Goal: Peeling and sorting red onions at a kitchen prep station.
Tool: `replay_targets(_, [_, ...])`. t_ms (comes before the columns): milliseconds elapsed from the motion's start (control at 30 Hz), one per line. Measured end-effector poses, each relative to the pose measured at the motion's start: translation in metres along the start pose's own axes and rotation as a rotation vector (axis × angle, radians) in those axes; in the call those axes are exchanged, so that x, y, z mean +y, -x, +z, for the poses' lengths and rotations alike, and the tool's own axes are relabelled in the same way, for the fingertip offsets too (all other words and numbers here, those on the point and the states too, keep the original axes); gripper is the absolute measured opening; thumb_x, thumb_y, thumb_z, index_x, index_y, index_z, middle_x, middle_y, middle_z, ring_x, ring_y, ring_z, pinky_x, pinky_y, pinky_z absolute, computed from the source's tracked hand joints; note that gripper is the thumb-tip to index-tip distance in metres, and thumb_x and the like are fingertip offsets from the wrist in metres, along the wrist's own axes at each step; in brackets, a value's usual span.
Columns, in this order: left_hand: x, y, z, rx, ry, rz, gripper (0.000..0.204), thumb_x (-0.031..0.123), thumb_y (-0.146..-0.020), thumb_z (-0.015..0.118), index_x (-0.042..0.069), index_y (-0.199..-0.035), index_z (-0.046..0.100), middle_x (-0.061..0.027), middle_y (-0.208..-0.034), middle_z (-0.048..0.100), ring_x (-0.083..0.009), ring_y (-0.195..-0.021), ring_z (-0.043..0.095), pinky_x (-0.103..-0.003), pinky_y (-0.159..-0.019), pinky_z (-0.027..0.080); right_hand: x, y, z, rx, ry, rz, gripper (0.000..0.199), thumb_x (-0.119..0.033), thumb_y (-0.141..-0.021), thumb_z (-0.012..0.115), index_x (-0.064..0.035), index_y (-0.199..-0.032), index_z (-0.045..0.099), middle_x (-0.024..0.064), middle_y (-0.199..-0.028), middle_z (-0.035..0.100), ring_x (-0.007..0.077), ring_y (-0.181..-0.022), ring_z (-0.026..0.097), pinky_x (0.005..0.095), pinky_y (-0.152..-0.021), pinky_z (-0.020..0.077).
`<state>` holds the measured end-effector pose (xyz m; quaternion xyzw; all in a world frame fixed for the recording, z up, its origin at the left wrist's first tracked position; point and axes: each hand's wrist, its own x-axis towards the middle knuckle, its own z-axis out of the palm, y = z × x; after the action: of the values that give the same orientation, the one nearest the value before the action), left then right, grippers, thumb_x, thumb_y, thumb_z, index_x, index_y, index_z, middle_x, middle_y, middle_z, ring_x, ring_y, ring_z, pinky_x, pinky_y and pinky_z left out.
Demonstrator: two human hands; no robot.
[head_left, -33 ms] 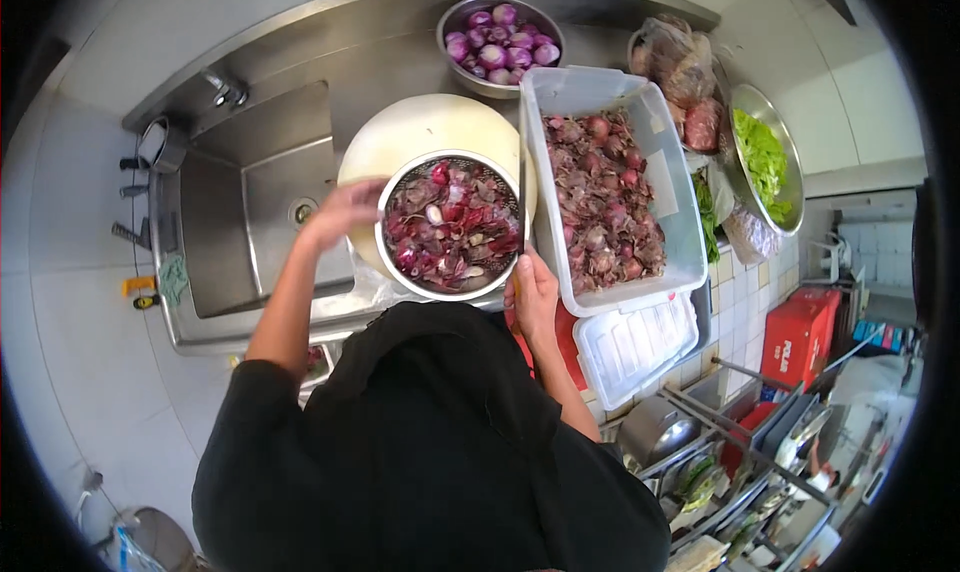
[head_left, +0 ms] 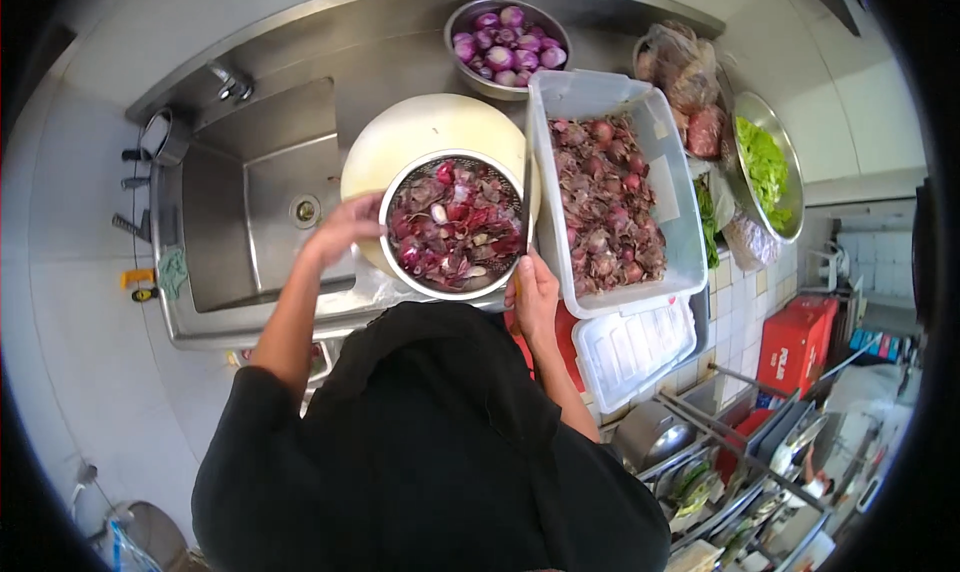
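While right hand (head_left: 537, 287) holds knife (head_left: 527, 192), red crate (head_left: 803, 334) lettered.

Before you, the round silver metal colander (head_left: 450, 295) sits on the round cream board (head_left: 400, 137), left of the translucent rectangular plastic tub (head_left: 682, 177).

Kitchen: steel sink (head_left: 290, 177) (with tap (head_left: 230, 82)), cutting board (head_left: 430, 122), knife (head_left: 527, 192).
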<state>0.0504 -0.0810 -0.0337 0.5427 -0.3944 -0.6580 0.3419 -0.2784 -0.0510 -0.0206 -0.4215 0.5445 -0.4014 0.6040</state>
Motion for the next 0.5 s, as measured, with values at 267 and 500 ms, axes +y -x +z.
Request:
replay_targets(267, [-0.037,0.023,0.061,0.293,0.404,-0.135,0.041,0.000,-0.077,0.060,-0.006,-0.118,0.059,-0.0160,-0.103,0.067,-0.0225,-0.085,0.069,-0.037,-0.076,0.059,0.008,-0.009,0.010,-0.009,-0.017,-0.055,0.040,-0.040,-0.102,0.047,-0.0092,-0.077,0.049,0.0018,-0.057,0.048,0.0113,-0.046,0.047,0.0250,-0.043,0.0392])
replay_targets(500, [-0.097,0.068,0.039,0.182,0.947,0.030,0.049,-0.011,-0.076,0.055,-0.006,-0.125,0.055,-0.0180,-0.117,0.065,-0.0278,-0.105,0.064,-0.041,-0.097,0.051,-0.023,0.004,0.043,-0.221,-0.250,0.005,0.044,-0.049,-0.101,0.042,-0.0073,-0.091,0.050,0.0018,-0.055,0.040,0.0137,-0.044,0.040,0.0278,-0.044,0.0355])
